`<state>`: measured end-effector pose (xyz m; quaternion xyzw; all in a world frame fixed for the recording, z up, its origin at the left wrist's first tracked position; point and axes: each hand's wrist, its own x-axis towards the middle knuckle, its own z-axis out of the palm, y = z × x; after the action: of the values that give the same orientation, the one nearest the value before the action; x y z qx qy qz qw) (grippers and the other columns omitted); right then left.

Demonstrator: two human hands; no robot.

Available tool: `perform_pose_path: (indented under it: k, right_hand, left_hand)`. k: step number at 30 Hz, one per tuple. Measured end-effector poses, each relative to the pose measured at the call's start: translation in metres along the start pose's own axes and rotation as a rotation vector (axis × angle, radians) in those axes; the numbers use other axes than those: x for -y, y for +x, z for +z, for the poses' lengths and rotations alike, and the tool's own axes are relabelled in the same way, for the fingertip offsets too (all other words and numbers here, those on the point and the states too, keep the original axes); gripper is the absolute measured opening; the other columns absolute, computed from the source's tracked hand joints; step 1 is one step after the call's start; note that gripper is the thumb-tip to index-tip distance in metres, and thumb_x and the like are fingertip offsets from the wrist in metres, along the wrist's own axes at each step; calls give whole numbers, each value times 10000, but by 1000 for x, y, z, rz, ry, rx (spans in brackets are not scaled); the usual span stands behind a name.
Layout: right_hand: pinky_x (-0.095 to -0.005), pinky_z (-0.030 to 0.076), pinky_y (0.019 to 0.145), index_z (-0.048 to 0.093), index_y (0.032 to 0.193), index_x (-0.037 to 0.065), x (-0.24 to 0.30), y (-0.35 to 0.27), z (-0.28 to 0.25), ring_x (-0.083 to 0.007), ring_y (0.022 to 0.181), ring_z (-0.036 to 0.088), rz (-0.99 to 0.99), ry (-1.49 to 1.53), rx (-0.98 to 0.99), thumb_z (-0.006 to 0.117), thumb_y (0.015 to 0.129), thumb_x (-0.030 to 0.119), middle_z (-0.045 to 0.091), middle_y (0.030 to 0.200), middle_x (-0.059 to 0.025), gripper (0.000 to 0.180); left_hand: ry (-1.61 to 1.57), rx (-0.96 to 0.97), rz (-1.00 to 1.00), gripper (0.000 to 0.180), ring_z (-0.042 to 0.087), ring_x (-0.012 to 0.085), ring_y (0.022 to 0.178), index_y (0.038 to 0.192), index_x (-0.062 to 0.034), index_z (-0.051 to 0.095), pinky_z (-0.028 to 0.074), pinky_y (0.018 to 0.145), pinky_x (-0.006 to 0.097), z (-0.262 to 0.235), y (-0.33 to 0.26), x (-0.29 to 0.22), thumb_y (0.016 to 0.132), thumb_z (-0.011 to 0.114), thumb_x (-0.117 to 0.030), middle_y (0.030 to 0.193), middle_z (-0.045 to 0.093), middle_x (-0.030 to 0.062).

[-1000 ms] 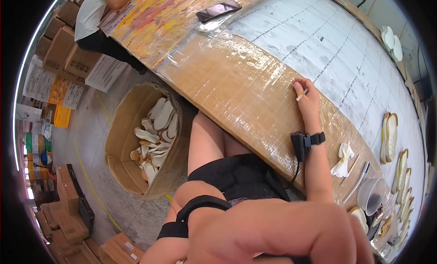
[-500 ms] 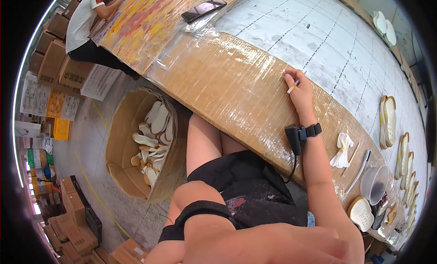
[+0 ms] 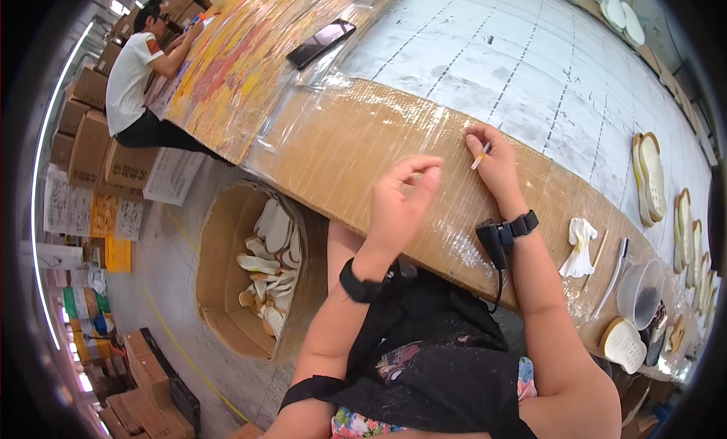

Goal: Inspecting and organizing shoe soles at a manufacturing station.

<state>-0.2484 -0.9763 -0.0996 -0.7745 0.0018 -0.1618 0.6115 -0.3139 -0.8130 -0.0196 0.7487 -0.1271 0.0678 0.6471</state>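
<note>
My right hand (image 3: 494, 162) rests at the far edge of the cardboard sheet (image 3: 341, 144). Its thumb and fingers pinch a thin white stick with an orange-yellow end (image 3: 480, 159), either a pen or a small brush; I cannot tell which. Over the cardboard, left of it, my left hand (image 3: 400, 200) hangs with loosely bent fingers, a gap between thumb and forefinger and nothing visible in it. A crumpled white cloth (image 3: 581, 246) lies right of my right forearm, beside a thin wooden stick (image 3: 596, 259) and a white-handled brush (image 3: 610, 278).
Pale shoe soles (image 3: 649, 178) line the right side of the white table (image 3: 522, 60). A clear plastic tub (image 3: 641, 294) stands near a single sole (image 3: 624, 346). Left below is a carton (image 3: 219, 303) of soles. A phone (image 3: 322, 44) lies ahead; a person (image 3: 136, 83) sits far left.
My left hand has risen from low near my body to above the cardboard. My right hand stays at about the same spot, still holding the stick. The view has shifted slightly.
</note>
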Motion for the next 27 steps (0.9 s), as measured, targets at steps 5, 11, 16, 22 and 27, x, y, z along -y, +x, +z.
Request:
perform_pose_path:
  k: [5, 11, 16, 22, 27]
  right_hand:
    - [-235, 431, 596, 588, 896, 53, -2, -3, 0, -105, 635, 530, 4, -13, 2, 571, 785, 121, 599, 722, -49, 131]
    - [-249, 456, 651, 582, 908, 39, -5, -5, -11, -138, 724, 589, 24, -4, -9, 585, 779, 139, 623, 792, -78, 163]
    - [-235, 432, 605, 562, 962, 31, -1, -4, -14, -115, 649, 534, 72, 270, -78, 490, 855, 284, 608, 769, -62, 284]
    - [-205, 310, 493, 564, 873, 26, 10, 11, -53, -75, 511, 337, 300, 784, -209, 265, 911, 424, 415, 579, 16, 500]
    - [-214, 269, 459, 565, 735, 24, 37, 16, -79, -87, 500, 282, 292, 1400, 78, 277, 909, 427, 328, 542, 27, 524]
  left_hand:
    - [56, -137, -90, 119, 531, 75, 724, 896, 12, 589, 420, 662, 198, -8, 2, 87, 818, 541, -65, 820, 586, 20]
    - [230, -132, 64, 90, 516, 104, 627, 844, 8, 598, 413, 572, 213, 4, -1, 82, 794, 550, -49, 764, 578, 62]
    - [196, -152, 64, 88, 511, 100, 635, 834, 12, 596, 413, 572, 213, 7, -2, 83, 796, 545, -49, 754, 572, 58]
    - [185, -184, 90, 88, 495, 91, 612, 831, 14, 595, 404, 559, 209, 10, -4, 78, 793, 546, -47, 729, 562, 52]
    - [186, -150, 45, 102, 508, 67, 666, 827, 33, 591, 407, 605, 191, 13, -7, 83, 815, 536, -52, 756, 559, 24]
